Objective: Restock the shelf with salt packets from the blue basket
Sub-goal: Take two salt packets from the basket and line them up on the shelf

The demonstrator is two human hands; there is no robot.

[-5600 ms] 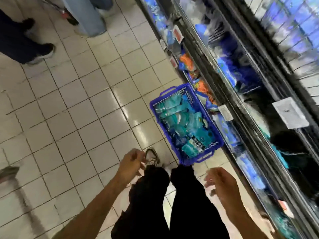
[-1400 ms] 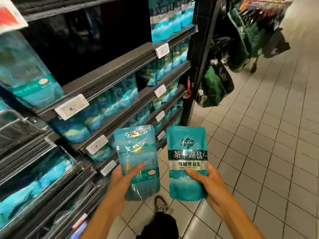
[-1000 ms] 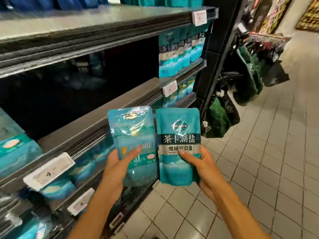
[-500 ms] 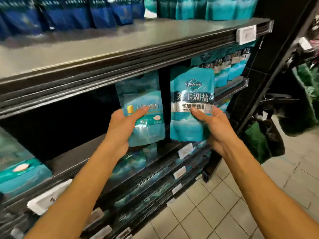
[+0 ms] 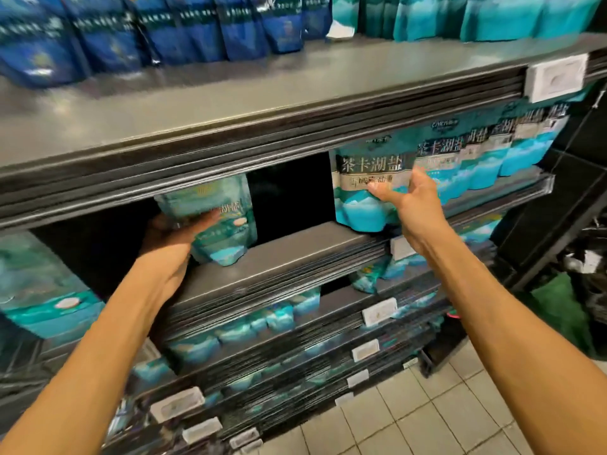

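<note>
With the left hand (image 5: 170,238) clamped on one salt packet (image 5: 220,221) and the right hand (image 5: 410,198) on another (image 5: 364,178), both standing on the shelf (image 5: 295,247), either soft pouch may topple forward if released unsupported.

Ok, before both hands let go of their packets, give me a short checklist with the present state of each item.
1. Left hand grips the pale packet: ok.
2. Pale packet's base on the shelf: cannot tell, it looks just above.
3. Right hand holds the teal packet: ok.
4. Teal packet upright, beside the matching row: ok.
5. Teal packet's base seated on the shelf: ok, appears to rest at the edge.
6. Dark gap between the two packets free: ok.
</note>
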